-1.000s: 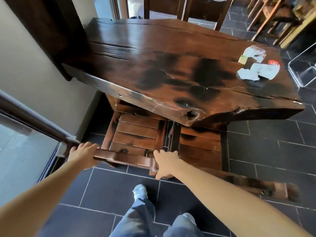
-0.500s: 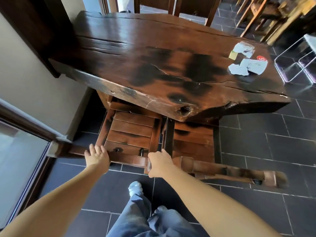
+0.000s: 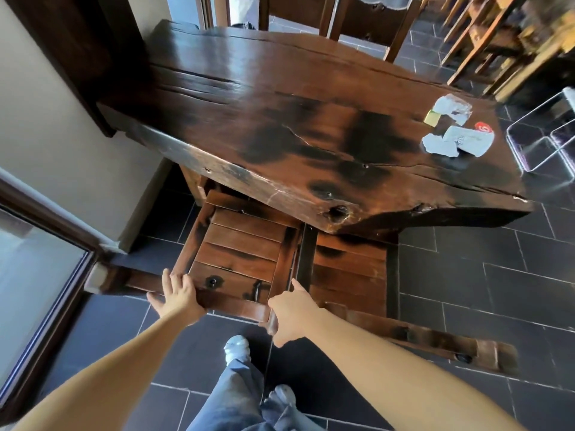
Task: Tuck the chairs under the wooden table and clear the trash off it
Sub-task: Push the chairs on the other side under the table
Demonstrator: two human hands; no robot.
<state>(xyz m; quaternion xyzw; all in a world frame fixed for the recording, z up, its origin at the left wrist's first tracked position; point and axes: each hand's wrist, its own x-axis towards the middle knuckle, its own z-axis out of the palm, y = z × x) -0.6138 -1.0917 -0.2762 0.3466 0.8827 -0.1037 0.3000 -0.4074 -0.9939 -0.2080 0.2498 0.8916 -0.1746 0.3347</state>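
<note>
A dark slab wooden table (image 3: 280, 98) fills the middle of the view. The left chair (image 3: 242, 250) has its slatted seat partly under the table's near edge. My left hand (image 3: 179, 298) presses flat on its backrest rail, fingers straight. My right hand (image 3: 292, 315) grips the right end of the same rail, thumb underneath. The right chair (image 3: 348, 269) stands beside it, also partly under the table. Trash lies at the table's right end: crumpled white papers (image 3: 457, 144), a yellow scrap (image 3: 431, 117) and a red cap (image 3: 483, 129).
A third wooden chair (image 3: 357, 17) stands at the table's far side. A clear acrylic stool (image 3: 544, 141) sits right of the table, with more wooden furniture (image 3: 485, 42) behind it. A wall and a glass door frame (image 3: 46, 275) close in the left. The floor is dark tile.
The left chair has slid further under the table. My left hand went from gripping the backrest rail to pressing on it with straight fingers. My right hand stayed at the rail's end.
</note>
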